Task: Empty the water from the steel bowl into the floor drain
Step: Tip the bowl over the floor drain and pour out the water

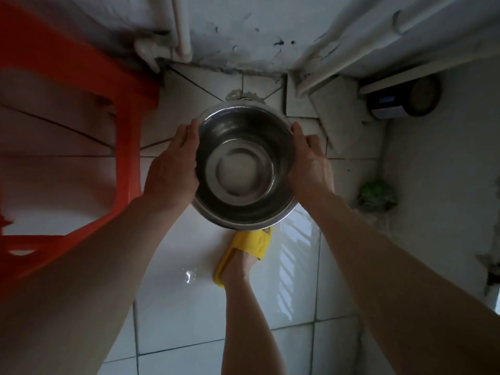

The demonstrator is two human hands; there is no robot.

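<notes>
I hold a round steel bowl (244, 166) in the air over the white tiled floor, its opening facing me. My left hand (173, 166) grips its left rim and my right hand (308, 163) grips its right rim. The inside looks shiny; I cannot tell how much water is in it. The floor drain (244, 98) lies just beyond the bowl's far rim, near the wall corner, and is partly hidden by the bowl.
A red plastic stool (89, 136) stands close on the left. My foot in a yellow slipper (247, 251) is below the bowl. White pipes (181, 28) run along the back wall. A dark container (400, 100) and a green object (376, 194) sit at the right.
</notes>
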